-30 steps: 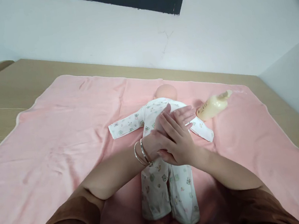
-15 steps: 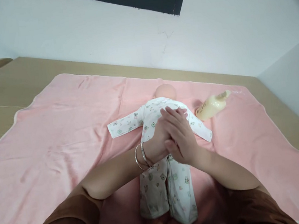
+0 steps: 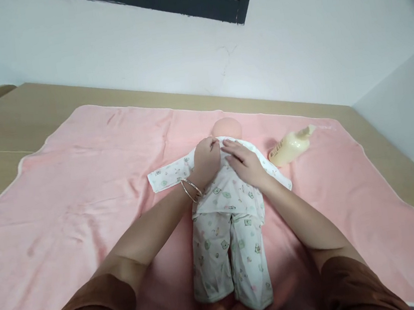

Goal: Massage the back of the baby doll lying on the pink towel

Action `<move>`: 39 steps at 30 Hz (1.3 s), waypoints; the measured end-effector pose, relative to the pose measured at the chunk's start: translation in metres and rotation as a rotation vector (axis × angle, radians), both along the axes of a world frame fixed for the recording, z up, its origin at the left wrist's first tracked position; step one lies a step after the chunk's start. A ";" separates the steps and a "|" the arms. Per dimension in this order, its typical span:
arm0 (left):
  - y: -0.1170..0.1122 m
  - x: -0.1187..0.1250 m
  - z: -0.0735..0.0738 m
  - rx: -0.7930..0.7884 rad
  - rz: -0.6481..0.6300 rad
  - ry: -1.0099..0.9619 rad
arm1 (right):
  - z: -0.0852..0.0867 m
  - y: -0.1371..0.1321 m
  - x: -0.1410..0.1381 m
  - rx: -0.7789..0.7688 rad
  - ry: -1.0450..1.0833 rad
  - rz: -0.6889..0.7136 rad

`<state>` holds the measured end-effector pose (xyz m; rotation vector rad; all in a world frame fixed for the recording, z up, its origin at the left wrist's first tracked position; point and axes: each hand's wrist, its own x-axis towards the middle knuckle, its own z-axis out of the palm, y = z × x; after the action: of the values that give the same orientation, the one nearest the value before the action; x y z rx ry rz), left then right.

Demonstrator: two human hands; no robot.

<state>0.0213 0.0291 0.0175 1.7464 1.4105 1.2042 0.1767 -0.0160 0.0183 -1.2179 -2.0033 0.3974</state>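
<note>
A baby doll (image 3: 235, 199) in a white printed top and trousers lies stretched out on a pink blanket (image 3: 84, 200), its bald head (image 3: 226, 128) at the far end. Only the smooth back or top of that head shows. My left hand (image 3: 208, 161), with two bangles at the wrist, rests closed on the upper left of the doll's top, near the neck. Whether its curled fingers hold any cloth is hidden. Fingers spread and nearly flat, my right hand (image 3: 245, 163) lies on the upper right of the top.
A pale yellow pump bottle (image 3: 291, 148) lies on its side right of the doll's arm. Wooden tabletop (image 3: 49, 101) borders the blanket, with a white wall (image 3: 164, 54) behind it. A dark frame (image 3: 188, 1) hangs on the wall.
My hands were clasped together above the doll. They have come apart and moved down and forward onto its upper body, uncovering the middle of the top.
</note>
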 end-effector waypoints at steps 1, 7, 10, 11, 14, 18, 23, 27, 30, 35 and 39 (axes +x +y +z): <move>-0.001 0.000 -0.001 0.009 0.001 0.012 | -0.001 0.003 0.004 -0.015 0.065 -0.044; -0.002 0.000 0.001 0.028 0.015 0.036 | 0.001 -0.012 -0.010 -0.050 -0.194 -0.167; 0.000 -0.001 0.001 -0.002 0.028 -0.058 | 0.004 -0.035 -0.028 -0.044 -0.347 -0.218; 0.001 -0.001 0.001 -0.030 0.032 -0.102 | 0.005 -0.039 -0.031 -0.024 -0.384 -0.182; 0.003 -0.004 -0.001 -0.140 0.037 -0.212 | 0.011 -0.030 -0.022 0.022 -0.462 0.050; -0.001 -0.008 -0.003 -0.109 0.028 -0.204 | 0.014 -0.002 0.001 -0.027 -0.433 0.157; -0.006 -0.008 0.000 -0.085 0.029 -0.195 | 0.005 -0.029 -0.027 -0.055 -0.364 -0.268; -0.006 -0.007 0.001 -0.114 0.044 -0.241 | 0.005 -0.049 -0.042 0.037 -0.448 -0.052; -0.006 -0.008 0.001 -0.121 0.034 -0.245 | 0.008 -0.026 -0.021 0.060 -0.415 0.154; -0.008 -0.008 0.003 -0.096 0.009 -0.199 | -0.001 0.014 0.020 0.119 -0.163 0.117; -0.008 -0.008 0.002 -0.087 0.014 -0.188 | 0.004 -0.002 0.014 0.091 -0.065 -0.149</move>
<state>0.0129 0.0208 0.0195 1.5242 1.3455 1.2595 0.1906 -0.0179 0.0219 -1.3274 -1.9476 0.1937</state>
